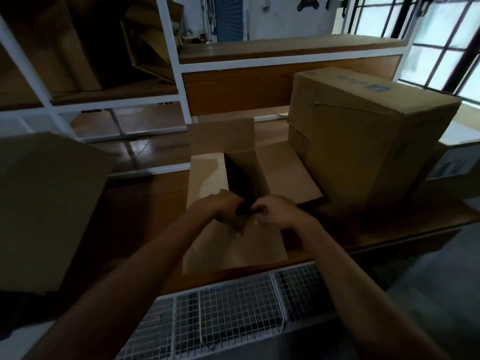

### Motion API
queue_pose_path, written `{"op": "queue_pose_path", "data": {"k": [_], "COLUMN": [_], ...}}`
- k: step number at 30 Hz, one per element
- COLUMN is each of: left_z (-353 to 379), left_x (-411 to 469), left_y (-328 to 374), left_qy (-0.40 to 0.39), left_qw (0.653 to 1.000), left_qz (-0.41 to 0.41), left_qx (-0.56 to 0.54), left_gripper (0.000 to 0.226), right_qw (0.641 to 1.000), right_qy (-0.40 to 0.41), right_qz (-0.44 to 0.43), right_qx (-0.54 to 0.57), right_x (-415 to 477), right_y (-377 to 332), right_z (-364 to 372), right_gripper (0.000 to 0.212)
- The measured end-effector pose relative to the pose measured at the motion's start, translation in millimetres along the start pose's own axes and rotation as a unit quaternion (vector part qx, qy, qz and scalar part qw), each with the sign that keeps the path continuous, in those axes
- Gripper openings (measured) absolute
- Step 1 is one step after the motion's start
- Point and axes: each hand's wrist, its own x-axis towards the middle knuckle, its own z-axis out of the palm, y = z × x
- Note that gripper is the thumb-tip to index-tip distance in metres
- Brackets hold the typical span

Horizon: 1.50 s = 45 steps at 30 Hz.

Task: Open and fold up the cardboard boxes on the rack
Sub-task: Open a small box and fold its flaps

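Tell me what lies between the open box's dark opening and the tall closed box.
In the head view, the right flap of the open box, folded outward, spans that stretch.

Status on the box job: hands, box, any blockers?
Left hand and right hand both grip near rim of open box. Flaps splayed, not yet flattened. Large closed box sits hard beside its right flap.

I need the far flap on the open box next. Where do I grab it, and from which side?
Pinch the far flap of the open box at its free top edge, likely reaching from the near side, over the opening. It stands almost upright, so that edge is exposed; the tall closed box crowds the right side.
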Motion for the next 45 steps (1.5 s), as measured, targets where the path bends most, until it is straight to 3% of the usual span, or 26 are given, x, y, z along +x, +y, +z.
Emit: {"op": "queue_pose_path", "data": {"k": [3,6,8,11,14,17,19,24,27,29,31,34,36,40,45], "left_z": [32.1,46.3,49.0,40.7,26.7,7.9,-9.1,-41.6,-22.2,4.4,36.0,78.9,90.5,84.8,76.2], "left_x": [1.1,-7.1,-14.3,-27.6,-43.4,-61.3,-75.6,-106.8,-111.9,-107.5,-98.0,-81.2,-71.9,-64.2,-54.1], "left_y": [-4.8,-12.4,-12.2,-7.1,-12.2,-23.5,-31.4,-79.6,-108.6,-120.4,-126.1,-112.6,-99.1,-93.8,-109.4], "left_qy": [0.070,0.130,0.141,0.178,0.266,0.289,0.301,0.247,0.244,0.189,0.133,0.141,0.166,0.167,0.193], "left_qw": [0.997,0.987,0.982,0.973,0.956,0.949,0.948,0.967,0.961,0.958,0.929,0.861,0.846,0.846,0.874], "left_qz": [-0.005,0.009,0.017,0.040,0.088,0.080,0.066,-0.045,-0.105,-0.141,-0.197,-0.247,-0.248,-0.251,-0.240], "left_qx": [0.041,0.096,0.126,0.139,0.093,0.096,0.076,-0.036,-0.077,-0.162,-0.282,-0.421,-0.443,-0.440,-0.376], "left_gripper": [0.060,0.051,0.055,0.061,0.049,0.035,0.033,0.022,0.016,0.020,0.042,0.055,0.046,0.035,0.055], "right_qw": [0.988,0.981,0.983,0.993,0.997,0.994,0.995,0.999,0.997,0.996,0.992,0.986,0.983,0.986,0.993], "right_qy": [0.051,0.104,0.081,0.033,0.065,0.102,0.088,0.031,0.022,0.020,0.037,0.078,0.090,0.067,0.040], "right_qz": [0.007,0.001,0.007,0.033,0.029,0.021,0.018,-0.032,-0.073,-0.089,-0.102,-0.106,-0.105,-0.100,-0.089], "right_qx": [-0.145,-0.163,-0.163,-0.105,-0.024,0.033,0.039,-0.013,-0.017,-0.021,-0.061,-0.104,-0.120,-0.114,-0.070], "right_x": [1.7,-0.6,-4.6,-3.9,5.0,13.5,19.9,30.5,35.1,35.1,33.8,30.9,31.6,35.3,42.0], "right_y": [2.1,2.4,-4.2,-20.1,-35.9,-51.0,-55.9,-70.3,-89.3,-102.2,-110.4,-116.1,-118.2,-118.0,-116.4], "right_z": [24.2,36.8,32.9,24.2,25.9,35.8,46.3,74.2,87.1,97.7,110.2,121.7,122.3,118.6,112.3], "right_gripper": [0.036,0.029,0.025,0.027,0.029,0.034,0.025,0.022,0.019,0.020,0.021,0.022,0.023,0.021,0.021]}}
